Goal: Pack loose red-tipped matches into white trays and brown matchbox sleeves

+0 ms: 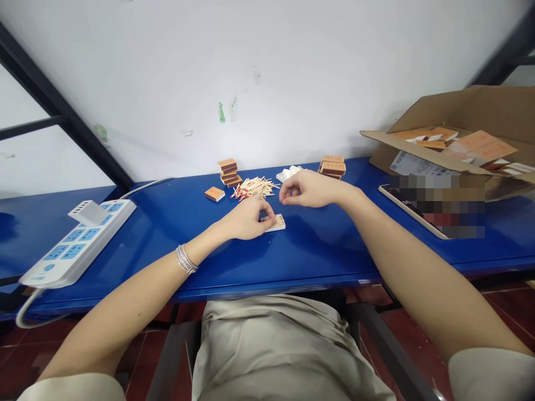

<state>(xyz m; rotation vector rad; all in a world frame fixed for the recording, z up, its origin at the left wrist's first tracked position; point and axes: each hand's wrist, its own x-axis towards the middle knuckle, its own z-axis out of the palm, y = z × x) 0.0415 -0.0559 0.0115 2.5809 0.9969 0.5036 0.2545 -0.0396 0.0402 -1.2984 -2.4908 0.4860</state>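
A small white matchbox tray point(280, 223) with matches in it lies on the blue table. My left hand point(249, 218) is closed at the tray's left end, its thumb and curled fingers covering that part. Up and to the right, my right hand point(310, 189) hovers with thumb and fingertips pinched together; anything between them is too small to make out. Beyond my left hand is a loose heap of red-tipped matches point(257, 188). White paper-like pieces, perhaps empty trays point(288, 173), sit just behind my right hand, partly hidden by it.
Matchboxes are stacked point(228, 171) left of the heap, with one single matchbox point(214, 194) before them. Another matchbox stack point(332, 166) stands right. A power strip point(79, 242) lies far left. At right are a phone point(412, 209) and an open cardboard box point(480, 106) of matchboxes.
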